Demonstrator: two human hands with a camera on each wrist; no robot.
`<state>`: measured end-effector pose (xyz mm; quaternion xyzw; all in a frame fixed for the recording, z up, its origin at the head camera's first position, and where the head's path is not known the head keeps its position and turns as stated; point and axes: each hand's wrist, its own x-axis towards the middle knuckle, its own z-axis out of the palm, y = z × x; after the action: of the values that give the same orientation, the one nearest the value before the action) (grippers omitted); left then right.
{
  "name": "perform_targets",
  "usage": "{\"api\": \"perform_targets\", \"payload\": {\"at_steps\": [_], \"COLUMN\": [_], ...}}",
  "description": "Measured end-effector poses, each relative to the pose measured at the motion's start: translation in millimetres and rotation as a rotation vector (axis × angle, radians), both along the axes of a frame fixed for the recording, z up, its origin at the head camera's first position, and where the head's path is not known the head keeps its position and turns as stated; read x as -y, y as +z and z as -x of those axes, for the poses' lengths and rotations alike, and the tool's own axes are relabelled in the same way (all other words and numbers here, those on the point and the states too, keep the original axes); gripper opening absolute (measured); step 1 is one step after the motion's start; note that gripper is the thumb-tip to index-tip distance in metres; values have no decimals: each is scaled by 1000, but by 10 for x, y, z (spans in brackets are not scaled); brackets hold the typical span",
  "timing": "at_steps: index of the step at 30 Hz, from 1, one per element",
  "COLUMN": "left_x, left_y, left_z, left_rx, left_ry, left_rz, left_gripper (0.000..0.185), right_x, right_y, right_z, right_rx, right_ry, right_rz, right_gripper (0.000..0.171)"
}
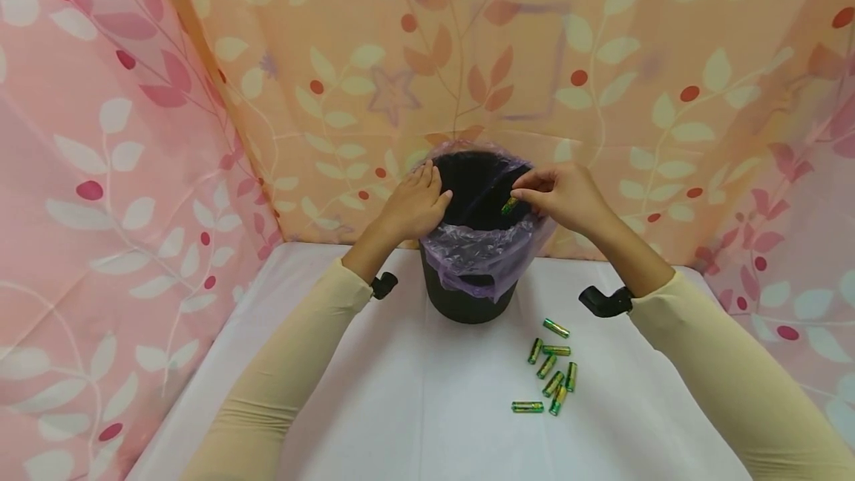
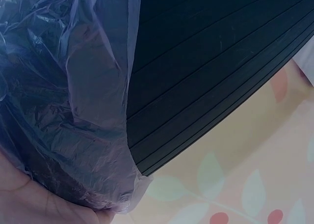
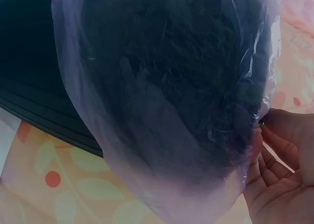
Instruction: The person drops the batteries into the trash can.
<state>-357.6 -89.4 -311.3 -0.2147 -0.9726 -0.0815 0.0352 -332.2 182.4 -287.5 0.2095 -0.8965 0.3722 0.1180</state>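
Note:
A black bin stands upright on the white tabletop, lined with a thin purple plastic bag folded over its rim. My right hand pinches a green and gold battery between thumb and fingers, over the right side of the bin's mouth. In the right wrist view only a small green end of that battery shows past the bag's edge. On the left rim rests my left hand, its fingers extended over the bag. Part of its palm lies against the plastic in the left wrist view.
Several loose batteries lie in a group on the white tablecloth, in front and to the right of the bin. Floral curtains hang close behind and at both sides. Black wrist mounts stick out from the sleeves.

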Motion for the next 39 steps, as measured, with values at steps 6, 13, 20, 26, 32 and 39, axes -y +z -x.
{"api": "perform_targets", "payload": {"at_steps": [6,13,20,26,32,39], "left_x": [-4,-3,14,41,84,103], "left_y": [-14,0,32,32,42,40], "left_z": [-11,-24,-42,-39,-51,-64], "left_rx": [0,13,7,9,0,12], "left_ry": [4,-7,2,-2,-1,0], "left_rz": [7,0,5,4,7,7], "left_gripper": [68,68,68,68,67,68], "right_x": [8,-15,-92,-168,-217,-265], "right_y": [-22,-69,-93,-177,-288,-459], "right_z": [14,-156,-428,-680,-877,-1004], "right_rx": [2,-45,-89,-131,-94,-102], "right_ry": [-7,-8,23,56,31,46], "right_rz": [16,91,132,150,133,118], "right_gripper": [26,24,19,19,20,19]}}
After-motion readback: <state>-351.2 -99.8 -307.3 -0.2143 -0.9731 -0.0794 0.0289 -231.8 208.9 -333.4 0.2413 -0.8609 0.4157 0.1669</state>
